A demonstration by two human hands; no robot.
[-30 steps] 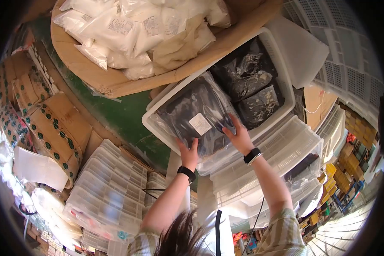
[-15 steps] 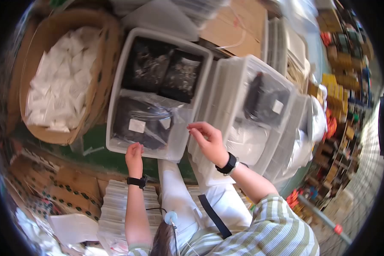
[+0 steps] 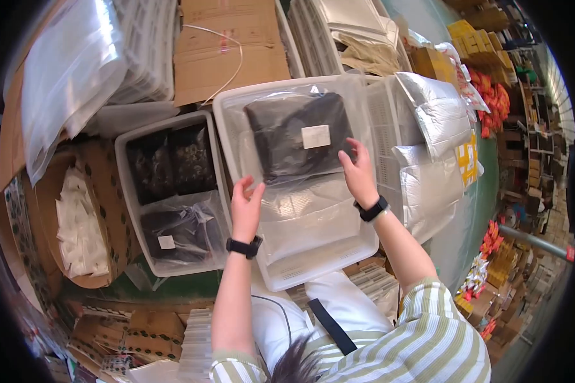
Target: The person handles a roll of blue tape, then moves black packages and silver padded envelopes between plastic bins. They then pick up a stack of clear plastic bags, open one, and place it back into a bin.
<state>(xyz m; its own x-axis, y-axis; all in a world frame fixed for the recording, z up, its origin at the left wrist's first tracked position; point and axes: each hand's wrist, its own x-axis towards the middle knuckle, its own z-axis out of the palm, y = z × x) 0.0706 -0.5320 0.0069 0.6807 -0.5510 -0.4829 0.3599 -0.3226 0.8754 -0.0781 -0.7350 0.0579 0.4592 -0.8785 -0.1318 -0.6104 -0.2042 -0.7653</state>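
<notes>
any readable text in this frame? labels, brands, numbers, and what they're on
None can be read.
White label on the black bagged item that both hands touch: too small.
White label on the bagged item in the left bin: too small.
Red print on the cardboard box: blurred.

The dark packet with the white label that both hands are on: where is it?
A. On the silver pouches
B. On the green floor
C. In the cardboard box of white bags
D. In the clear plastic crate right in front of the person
D: the dark packet lies inside the clear crate, with the left hand and right hand at its near edge.
</notes>
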